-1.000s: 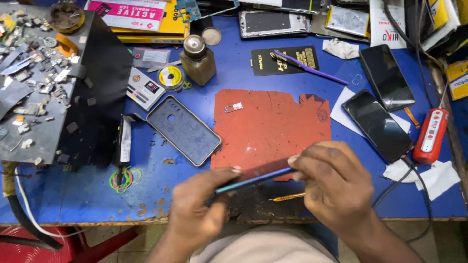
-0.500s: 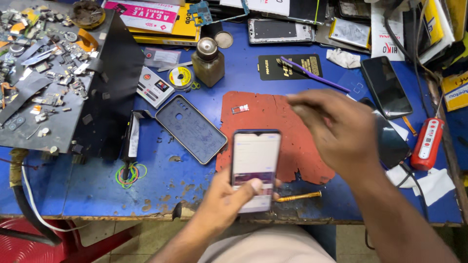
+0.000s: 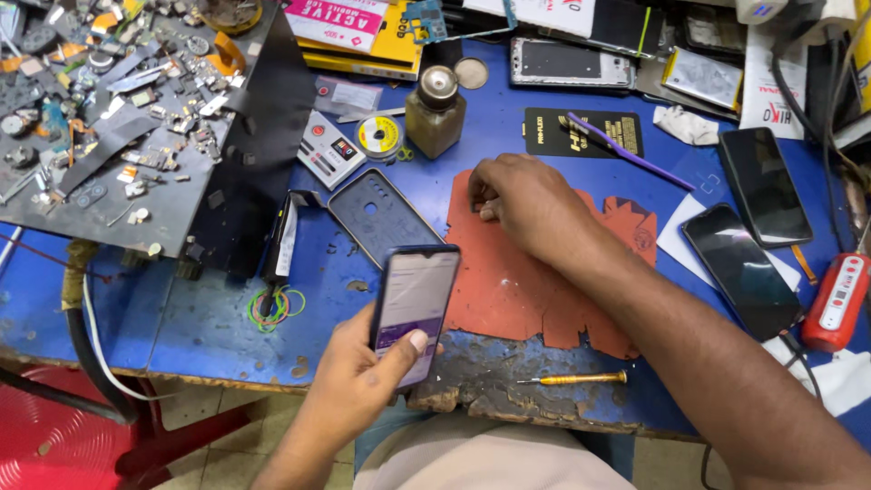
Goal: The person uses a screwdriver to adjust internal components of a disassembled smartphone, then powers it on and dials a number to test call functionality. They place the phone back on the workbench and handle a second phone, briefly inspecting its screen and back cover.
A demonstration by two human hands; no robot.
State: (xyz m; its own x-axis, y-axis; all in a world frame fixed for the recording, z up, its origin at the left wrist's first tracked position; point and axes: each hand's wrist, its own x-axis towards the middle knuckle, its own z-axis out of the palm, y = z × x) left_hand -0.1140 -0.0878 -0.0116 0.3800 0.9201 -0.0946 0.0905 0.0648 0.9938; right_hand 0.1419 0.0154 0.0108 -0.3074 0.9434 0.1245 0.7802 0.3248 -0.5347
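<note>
My left hand [image 3: 363, 381] holds a smartphone [image 3: 415, 304] upright near the table's front edge, its lit pale screen facing me and my thumb on its lower part. My right hand [image 3: 522, 204] reaches over a worn red work mat [image 3: 526, 290], fingers curled and pinching at something small near the mat's upper left corner; what it pinches is hidden. An empty dark phone case [image 3: 381, 218] lies just left of the mat.
A brown glass bottle [image 3: 434, 111] and solder spool [image 3: 378, 136] stand behind the mat. A yellow-handled screwdriver [image 3: 573, 377] lies at the front edge. Two dark phones [image 3: 744, 272] and a red tool [image 3: 839, 301] lie on the right. A tray of small parts [image 3: 118, 118] fills the left.
My left hand turned the phone from edge-on to screen up and moved it left. My right hand let go of it and reached out to the mat's upper left corner.
</note>
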